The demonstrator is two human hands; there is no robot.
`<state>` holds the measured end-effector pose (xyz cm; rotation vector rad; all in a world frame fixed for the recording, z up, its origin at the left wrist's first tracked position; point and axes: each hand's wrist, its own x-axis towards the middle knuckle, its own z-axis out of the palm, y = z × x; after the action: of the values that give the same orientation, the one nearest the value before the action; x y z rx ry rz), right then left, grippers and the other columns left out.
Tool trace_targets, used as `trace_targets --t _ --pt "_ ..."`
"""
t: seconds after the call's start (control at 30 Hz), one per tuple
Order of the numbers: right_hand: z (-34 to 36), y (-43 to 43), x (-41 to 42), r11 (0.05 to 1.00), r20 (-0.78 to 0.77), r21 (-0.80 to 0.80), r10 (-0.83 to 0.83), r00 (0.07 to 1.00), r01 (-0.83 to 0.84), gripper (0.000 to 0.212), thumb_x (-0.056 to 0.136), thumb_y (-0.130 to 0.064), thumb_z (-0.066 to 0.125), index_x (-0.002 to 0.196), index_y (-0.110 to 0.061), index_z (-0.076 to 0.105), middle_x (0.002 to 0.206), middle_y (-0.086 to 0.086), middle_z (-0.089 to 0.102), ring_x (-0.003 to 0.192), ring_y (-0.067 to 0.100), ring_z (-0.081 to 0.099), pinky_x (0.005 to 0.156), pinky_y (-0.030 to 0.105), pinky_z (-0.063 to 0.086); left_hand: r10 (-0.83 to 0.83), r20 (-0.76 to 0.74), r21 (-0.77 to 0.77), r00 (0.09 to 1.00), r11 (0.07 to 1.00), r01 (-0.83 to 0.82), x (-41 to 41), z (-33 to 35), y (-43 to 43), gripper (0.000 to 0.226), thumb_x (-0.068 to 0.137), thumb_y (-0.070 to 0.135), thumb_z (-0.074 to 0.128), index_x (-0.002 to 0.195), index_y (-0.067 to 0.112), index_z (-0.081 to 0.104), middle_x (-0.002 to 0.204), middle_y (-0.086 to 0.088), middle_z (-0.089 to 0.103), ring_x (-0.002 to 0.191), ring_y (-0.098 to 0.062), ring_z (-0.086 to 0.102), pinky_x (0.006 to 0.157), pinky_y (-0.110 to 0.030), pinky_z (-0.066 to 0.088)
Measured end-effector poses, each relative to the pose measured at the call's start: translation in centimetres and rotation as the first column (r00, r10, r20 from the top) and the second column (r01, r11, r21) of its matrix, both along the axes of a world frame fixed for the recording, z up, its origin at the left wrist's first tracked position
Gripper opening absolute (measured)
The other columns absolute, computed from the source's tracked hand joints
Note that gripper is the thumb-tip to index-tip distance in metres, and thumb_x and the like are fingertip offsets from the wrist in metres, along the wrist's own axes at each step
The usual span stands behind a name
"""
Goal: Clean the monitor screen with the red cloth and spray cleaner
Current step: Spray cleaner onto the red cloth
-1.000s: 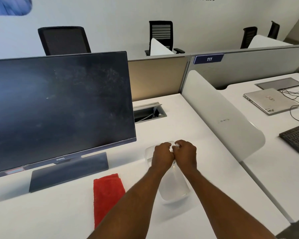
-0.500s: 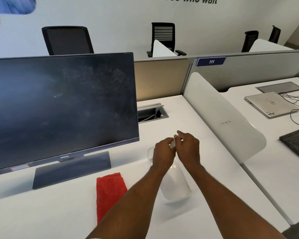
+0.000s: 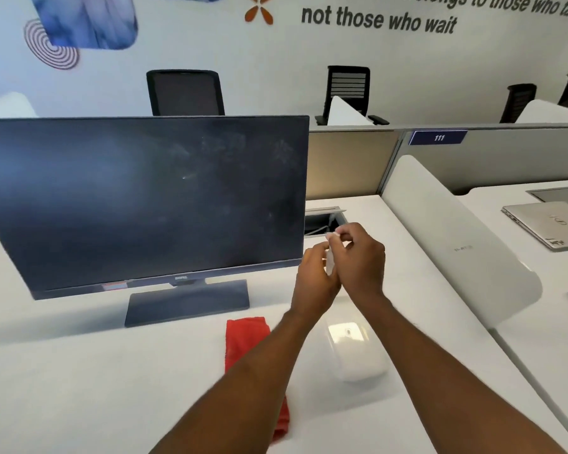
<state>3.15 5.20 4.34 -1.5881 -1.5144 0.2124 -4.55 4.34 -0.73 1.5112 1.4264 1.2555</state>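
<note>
Now both hands have come up off the desk [image 3: 79, 371] with the sprayer [image 3: 330, 262] between them, nearer the monitor [image 3: 145, 198] than a second ago. My left hand [image 3: 315, 283] is wrapped around its neck, my right hand [image 3: 358, 257] pinches the nozzle with its fingertips [image 3: 336, 234], as if twisting it open. The bottle hangs below, pale and translucent. The screen is dusty, and the cloth [image 3: 246, 339] lies untouched under my left forearm, so spraying comes next, I reckon

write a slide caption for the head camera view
Both hands work the top of a translucent spray bottle beside a smudged monitor; red cloth lies on the desk.
</note>
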Motion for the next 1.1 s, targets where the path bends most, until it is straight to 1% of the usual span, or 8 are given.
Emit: trace_targets --t 0.13,0.27,0.5,0.63,0.73,0.83,0.93,1.1 --pt "-0.8 -1.1 -3.4 0.999 0.007 0.000 0.054 0.999 -0.054 0.017 0.090 -0.032 0.067 0.095 -0.015 0.067 0.090 0.003 0.073 0.074 0.013 0.062 0.069 0.021 0.049 0.053 0.048 -0.045 0.997 0.998 -0.051 -3.2 -0.4 -2.2 0.034 0.089 0.025 0.068 0.121 0.020 0.058 0.113 0.003 0.065 0.098 -0.016 0.063 0.082 -0.023 0.055" --pt "-2.8 -2.7 -6.5 0.988 0.004 -0.020 0.152 0.988 -0.152 0.016 0.090 -0.032 0.067 0.092 -0.016 0.065 0.086 0.001 0.072 0.074 0.012 0.061 0.068 0.017 0.045 0.099 0.128 -0.089 0.987 0.992 -0.088 -6.2 -1.3 -4.8 0.015 0.094 0.019 0.061 0.108 0.026 0.061 0.096 0.008 0.068 0.083 -0.009 0.065 0.068 -0.013 0.054" --pt "-8.1 -6.4 -8.2 0.847 -0.130 -0.238 0.458 0.880 -0.476 0.038 0.094 -0.023 0.059 0.131 -0.021 0.057 0.119 -0.003 0.066 0.102 0.011 0.063 0.084 0.011 0.044 0.201 0.084 -0.280 0.976 0.945 -0.171 -10.0 -4.3 -9.1 0.022 0.093 0.005 0.048 0.091 0.009 0.069 0.086 -0.001 0.072 0.077 -0.014 0.068 0.063 -0.014 0.053" --pt "-11.1 -8.2 -8.1 0.795 -0.174 -0.366 0.451 0.875 -0.483 0.039 0.094 -0.021 0.058 0.133 -0.024 0.055 0.118 -0.004 0.067 0.104 0.013 0.064 0.078 -0.001 0.040 0.089 0.098 -0.366 0.991 0.930 -0.047 -11.2 -6.8 -11.5 0.015 0.087 0.005 0.055 0.091 0.010 0.069 0.085 0.000 0.073 0.078 -0.014 0.069 0.070 -0.028 0.056" --pt "-12.7 -9.0 -7.4 0.770 -0.197 -0.415 0.443 0.874 -0.484 0.036 0.094 -0.015 0.057 0.128 -0.027 0.058 0.112 -0.004 0.068 0.096 0.012 0.066 0.071 -0.001 0.043 -0.111 0.189 -0.384 0.976 0.906 0.178 -12.1 -8.2 -12.7 0.025 0.086 0.012 0.065 0.106 0.027 0.069 0.100 0.014 0.074 0.092 -0.003 0.069 0.081 -0.022 0.052" --pt "-13.6 -9.5 -6.3 0.781 -0.168 -0.452 0.400 0.901 -0.431 0.034 0.094 -0.012 0.054 0.125 -0.025 0.059 0.105 0.002 0.069 0.079 0.015 0.067 0.066 0.013 0.051 -0.054 -0.056 -0.429 0.997 0.903 0.025 -13.2 -9.8 -13.4 0.043 0.089 0.020 0.063 0.130 0.030 0.057 0.126 0.011 0.064 0.114 -0.005 0.060 0.097 -0.030 0.045" --pt "-14.1 -10.1 -6.0 0.815 -0.090 -0.433 0.386 0.918 -0.385 0.034 0.095 -0.009 0.050 0.128 -0.014 0.058 0.121 0.003 0.066 0.105 0.020 0.064 0.089 0.021 0.045 -0.017 -0.461 -0.355 0.887 0.920 -0.167 -14.4 -11.2 -13.7 0.067 0.089 0.029 0.061 0.149 0.019 0.034 0.149 -0.006 0.040 0.134 -0.023 0.037 0.110 -0.036 0.034" --pt "-14.3 -11.1 -6.8 0.817 -0.014 -0.426 0.425 0.905 -0.390 0.031 0.100 -0.015 0.044 0.129 -0.015 0.053 0.129 0.000 0.061 0.118 0.019 0.058 0.097 0.027 0.042 -0.176 -0.606 -0.456 0.776 0.876 -0.158 -14.9 -12.3 -13.0 0.096 0.077 0.057 0.067 0.153 0.031 0.015 0.158 -0.010 0.018 0.140 -0.031 0.022 0.110 -0.045 0.031"
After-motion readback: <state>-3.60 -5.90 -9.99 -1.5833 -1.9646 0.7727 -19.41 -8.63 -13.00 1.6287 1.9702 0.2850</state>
